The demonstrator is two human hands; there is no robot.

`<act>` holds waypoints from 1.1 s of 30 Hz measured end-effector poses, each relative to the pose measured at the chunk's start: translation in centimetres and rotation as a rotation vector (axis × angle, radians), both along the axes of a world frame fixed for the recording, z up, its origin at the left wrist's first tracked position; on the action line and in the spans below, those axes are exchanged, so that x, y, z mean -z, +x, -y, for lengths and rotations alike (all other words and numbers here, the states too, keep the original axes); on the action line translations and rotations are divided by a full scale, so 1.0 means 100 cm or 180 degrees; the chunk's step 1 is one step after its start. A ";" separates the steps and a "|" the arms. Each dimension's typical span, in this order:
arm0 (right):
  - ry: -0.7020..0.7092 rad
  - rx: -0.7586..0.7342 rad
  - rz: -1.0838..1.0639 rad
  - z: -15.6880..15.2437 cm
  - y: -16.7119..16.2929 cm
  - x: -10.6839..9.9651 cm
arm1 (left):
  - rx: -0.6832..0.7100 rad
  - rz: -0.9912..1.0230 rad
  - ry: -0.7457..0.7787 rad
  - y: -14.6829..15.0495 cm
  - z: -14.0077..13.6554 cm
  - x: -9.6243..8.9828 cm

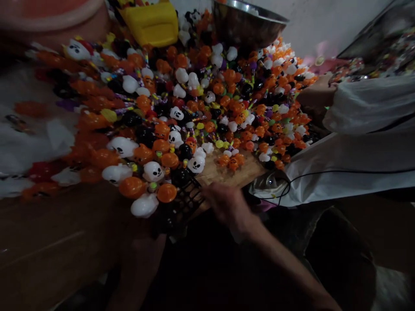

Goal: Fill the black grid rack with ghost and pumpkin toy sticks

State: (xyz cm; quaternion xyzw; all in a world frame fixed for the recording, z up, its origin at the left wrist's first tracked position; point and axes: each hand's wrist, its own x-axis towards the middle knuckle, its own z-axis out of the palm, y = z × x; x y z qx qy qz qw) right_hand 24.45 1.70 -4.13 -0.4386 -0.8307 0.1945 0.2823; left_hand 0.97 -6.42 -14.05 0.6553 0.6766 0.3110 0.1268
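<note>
My right hand is curled and slightly blurred at the right edge of a black lattice basket. What its fingers hold, if anything, is hidden. Low in the dark, my left hand is beside the basket's near left side, its fingers lost in shadow. Just above it, by the basket, are a white ghost-like plastic figure, an orange ball-shaped one and a white skull-faced one. A small cluster of orange pumpkin figures lies on the wooden tabletop beyond my right hand.
A large heap of orange, white and black figures with colourful tubes covers the table. Behind it are a yellow container and a steel bowl. A white-covered surface with a black cable stands right; a pinkish tub is far left.
</note>
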 end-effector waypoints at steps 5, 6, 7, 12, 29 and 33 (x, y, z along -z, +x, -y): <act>0.0552 0.1179 0.1368 -0.139 0.043 -0.032 | -0.0004 -0.0418 0.0378 0.003 -0.001 -0.037; 0.0483 0.1221 0.1660 -0.164 0.041 -0.031 | -0.0047 -0.0414 0.0304 0.002 0.001 -0.046; 0.0421 0.1187 0.1920 -0.184 0.036 -0.029 | -0.0104 -0.0380 0.0199 0.001 0.003 -0.054; 0.0294 0.1003 0.2248 -0.226 0.017 -0.015 | -0.0246 -0.0163 0.0171 0.006 0.007 -0.077; 0.0429 0.1244 -0.0130 -0.098 0.048 -0.027 | -0.0564 0.1079 -0.0541 0.013 0.000 -0.066; 0.0300 0.0921 -0.0737 0.004 0.037 -0.012 | -0.0661 0.0300 0.0497 0.004 0.034 -0.072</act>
